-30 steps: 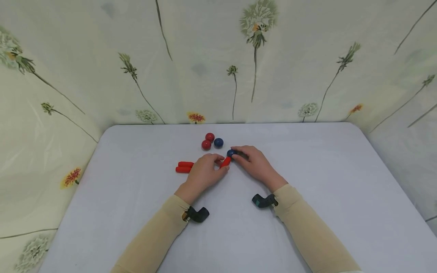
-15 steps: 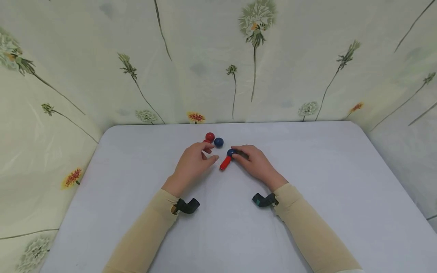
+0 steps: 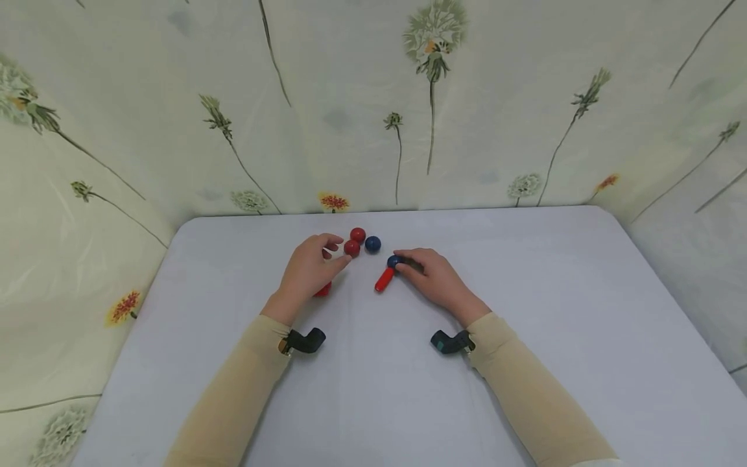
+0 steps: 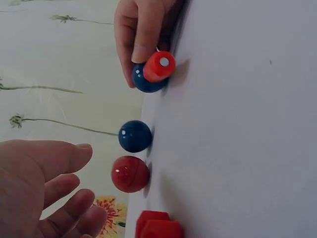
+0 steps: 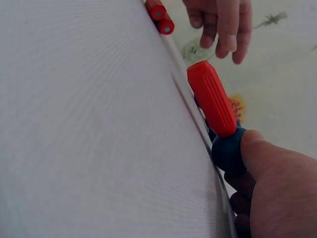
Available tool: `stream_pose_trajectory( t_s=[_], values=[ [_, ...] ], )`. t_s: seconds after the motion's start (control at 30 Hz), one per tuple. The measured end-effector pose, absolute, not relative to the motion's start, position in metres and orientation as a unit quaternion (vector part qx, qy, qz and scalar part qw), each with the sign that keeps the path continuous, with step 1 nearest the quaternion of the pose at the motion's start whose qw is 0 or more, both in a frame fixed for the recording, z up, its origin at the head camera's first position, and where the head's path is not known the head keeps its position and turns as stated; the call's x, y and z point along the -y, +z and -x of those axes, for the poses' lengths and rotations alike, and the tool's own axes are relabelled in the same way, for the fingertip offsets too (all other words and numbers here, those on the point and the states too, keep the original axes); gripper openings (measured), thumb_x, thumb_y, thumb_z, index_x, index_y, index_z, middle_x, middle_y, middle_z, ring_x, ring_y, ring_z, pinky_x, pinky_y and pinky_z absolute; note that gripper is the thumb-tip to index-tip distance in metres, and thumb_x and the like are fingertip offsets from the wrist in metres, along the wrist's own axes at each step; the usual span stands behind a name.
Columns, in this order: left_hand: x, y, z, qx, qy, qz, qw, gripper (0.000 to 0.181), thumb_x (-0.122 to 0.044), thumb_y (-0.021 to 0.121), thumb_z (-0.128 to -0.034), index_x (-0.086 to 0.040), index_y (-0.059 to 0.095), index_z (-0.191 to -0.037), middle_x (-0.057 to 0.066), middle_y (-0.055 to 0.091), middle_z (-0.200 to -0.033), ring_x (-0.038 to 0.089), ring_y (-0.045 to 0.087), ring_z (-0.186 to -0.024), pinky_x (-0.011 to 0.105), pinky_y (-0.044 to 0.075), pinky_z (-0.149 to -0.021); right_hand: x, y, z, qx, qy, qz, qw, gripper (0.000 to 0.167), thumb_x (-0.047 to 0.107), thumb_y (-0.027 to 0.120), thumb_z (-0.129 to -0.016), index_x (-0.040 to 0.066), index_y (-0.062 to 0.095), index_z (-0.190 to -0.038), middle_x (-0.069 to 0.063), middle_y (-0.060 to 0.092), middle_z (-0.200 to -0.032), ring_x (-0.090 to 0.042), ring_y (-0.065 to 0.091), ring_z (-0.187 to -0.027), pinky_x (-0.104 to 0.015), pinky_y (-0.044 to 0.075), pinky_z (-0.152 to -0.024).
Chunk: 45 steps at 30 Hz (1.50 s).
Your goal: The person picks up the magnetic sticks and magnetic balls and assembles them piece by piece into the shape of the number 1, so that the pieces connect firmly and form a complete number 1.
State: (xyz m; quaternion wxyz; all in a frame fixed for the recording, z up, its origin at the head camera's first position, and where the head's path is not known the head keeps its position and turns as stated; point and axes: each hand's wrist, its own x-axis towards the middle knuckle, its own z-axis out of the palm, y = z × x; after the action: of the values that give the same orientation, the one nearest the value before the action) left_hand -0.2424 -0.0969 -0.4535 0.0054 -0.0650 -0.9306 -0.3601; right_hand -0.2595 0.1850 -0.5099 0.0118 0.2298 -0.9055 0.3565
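My right hand [image 3: 438, 279] pinches a blue ball [image 3: 394, 261] between thumb and fingers. A red ridged rod [image 3: 384, 280] is joined to that ball and points toward the near left; in the right wrist view the rod [image 5: 213, 99] touches the ball [image 5: 229, 151]. My left hand [image 3: 306, 269] hovers with loosely bent, parted fingers and nothing between them. Its thumb tip is close to the nearer of two red balls [image 3: 352, 248]. Partly hidden under this hand lie two red rods [image 3: 323, 290], whose metal-dotted ends [image 5: 167, 29] show in the right wrist view.
Beside the two red balls, a second blue ball [image 3: 373, 244] rests on the white table [image 3: 373, 389]. Behind the table's far edge hangs a curtain [image 3: 338, 149] printed with dandelions. Each wrist carries a black camera mount [image 3: 307, 340].
My left hand has let go of the red rod attached to the blue ball and moved left and away, over the other rods. My right hand stays in place on the ball.
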Motion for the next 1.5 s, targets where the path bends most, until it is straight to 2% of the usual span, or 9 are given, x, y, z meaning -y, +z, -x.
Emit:
stream_pose_trajectory(
  t_s=[0.77, 1.13, 1.4, 1.5],
  values=[
    [0.086, -0.463, 0.266, 0.946, -0.316, 0.056, -0.036, 0.049, -0.037, 0.072, -0.09, -0.012, 0.058, -0.129, 0.006, 0.062, -0.12, 0.024, 0.056, -0.109, 0.041, 0.048, -0.093, -0.187, -0.513, 0.26, 0.902, 0.362, -0.233, 0.017, 0.043, 0.045, 0.057, -0.098, 0.024, 0.061, -0.135, 0.004, 0.061, -0.13, -0.018, 0.052, -0.125, -0.041, 0.04, -0.104],
    [0.082, -0.466, 0.27, 0.952, -0.298, 0.067, -0.025, 0.046, -0.039, 0.073, -0.0886, -0.017, 0.061, -0.127, 0.004, 0.061, -0.114, 0.022, 0.056, -0.106, 0.041, 0.05, -0.089, -0.186, -0.511, 0.259, 0.905, 0.359, -0.226, 0.007, 0.046, 0.049, 0.055, -0.099, 0.025, 0.06, -0.137, 0.004, 0.06, -0.132, -0.017, 0.05, -0.127, -0.04, 0.039, -0.105],
    [0.082, -0.467, 0.269, 0.948, -0.31, 0.062, -0.026, 0.033, -0.038, 0.073, -0.0882, -0.019, 0.062, -0.113, -0.002, 0.062, -0.103, 0.02, 0.055, -0.099, 0.038, 0.049, -0.086, -0.186, -0.51, 0.258, 0.905, 0.359, -0.227, 0.009, 0.045, 0.048, 0.055, -0.099, 0.023, 0.06, -0.137, 0.004, 0.06, -0.132, -0.017, 0.05, -0.126, -0.04, 0.039, -0.105],
    [0.082, -0.467, 0.268, 0.949, -0.306, 0.062, -0.027, 0.033, -0.037, 0.072, -0.0889, -0.019, 0.062, -0.114, -0.002, 0.063, -0.105, 0.02, 0.056, -0.098, 0.038, 0.049, -0.086, -0.186, -0.51, 0.257, 0.905, 0.359, -0.227, 0.01, 0.045, 0.048, 0.055, -0.099, 0.023, 0.06, -0.136, 0.004, 0.06, -0.131, -0.017, 0.051, -0.126, -0.04, 0.039, -0.105]
  ],
)
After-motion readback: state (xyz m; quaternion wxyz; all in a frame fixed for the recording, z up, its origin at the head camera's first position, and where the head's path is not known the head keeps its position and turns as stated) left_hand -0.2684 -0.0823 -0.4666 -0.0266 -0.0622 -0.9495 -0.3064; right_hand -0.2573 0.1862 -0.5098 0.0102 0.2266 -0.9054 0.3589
